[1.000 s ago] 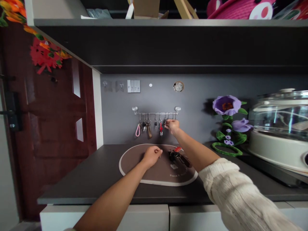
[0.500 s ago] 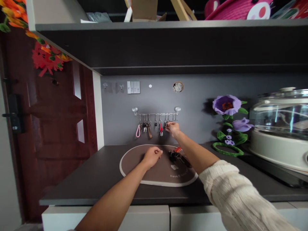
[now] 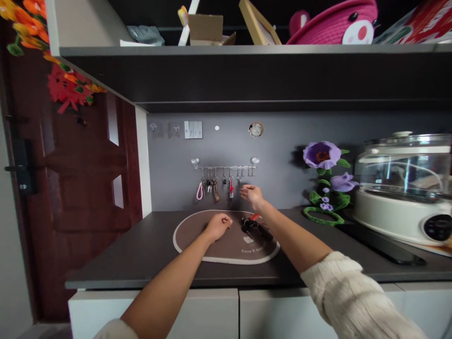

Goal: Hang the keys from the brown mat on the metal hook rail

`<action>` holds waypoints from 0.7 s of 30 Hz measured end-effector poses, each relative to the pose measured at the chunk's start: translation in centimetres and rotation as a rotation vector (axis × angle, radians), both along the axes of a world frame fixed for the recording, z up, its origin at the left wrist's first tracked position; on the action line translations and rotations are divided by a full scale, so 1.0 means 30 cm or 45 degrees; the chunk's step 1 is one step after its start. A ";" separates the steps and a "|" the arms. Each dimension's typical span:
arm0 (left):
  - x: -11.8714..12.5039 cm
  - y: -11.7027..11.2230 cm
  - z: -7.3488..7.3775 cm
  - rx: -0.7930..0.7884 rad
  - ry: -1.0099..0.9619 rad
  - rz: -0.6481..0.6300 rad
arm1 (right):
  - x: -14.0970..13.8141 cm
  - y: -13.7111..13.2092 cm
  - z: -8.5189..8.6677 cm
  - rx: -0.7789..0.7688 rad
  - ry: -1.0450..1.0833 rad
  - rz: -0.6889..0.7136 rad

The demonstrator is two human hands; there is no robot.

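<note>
A chrome hook rail (image 3: 223, 167) on the grey wall carries several key bunches, among them one with a pink loop (image 3: 199, 190) and one with a red tag (image 3: 230, 188). My right hand (image 3: 253, 195) hovers just below and right of the rail's right-hand hooks, fingers loosely apart and holding nothing. A small key bunch (image 3: 239, 181) hangs just left of its fingertips. My left hand (image 3: 219, 225) rests curled in a loose fist on the brown oval mat (image 3: 197, 245). Beside that hand, to its right, a dark key bunch with a red tag (image 3: 253, 224) lies on the mat.
The mat lies on a dark countertop (image 3: 141, 254) under a deep shelf (image 3: 247, 70). A purple flower ornament (image 3: 323, 183) and a glass-lidded cooker (image 3: 402, 188) stand to the right. A dark wooden door (image 3: 70, 202) is on the left. White cabinet fronts run below.
My right hand has come down from the rail's hook and its pinch has opened, leaving the small key bunch hanging. My left hand stayed on the mat. The camera shifted slightly.
</note>
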State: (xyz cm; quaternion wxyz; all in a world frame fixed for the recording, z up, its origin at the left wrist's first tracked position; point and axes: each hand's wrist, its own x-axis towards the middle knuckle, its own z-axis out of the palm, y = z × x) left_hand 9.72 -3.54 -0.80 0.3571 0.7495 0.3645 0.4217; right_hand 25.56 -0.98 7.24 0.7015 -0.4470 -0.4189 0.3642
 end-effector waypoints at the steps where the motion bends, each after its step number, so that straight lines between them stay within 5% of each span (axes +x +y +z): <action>1: 0.000 -0.001 0.001 0.001 0.003 0.003 | 0.001 -0.018 -0.002 0.002 -0.010 0.013; 17: 0.021 -0.036 0.032 -0.081 -0.003 0.189 | 0.058 -0.264 -0.104 0.113 -0.261 0.088; 21: 0.079 -0.055 0.046 0.101 0.008 0.161 | 0.088 -0.269 -0.157 0.122 -0.325 0.052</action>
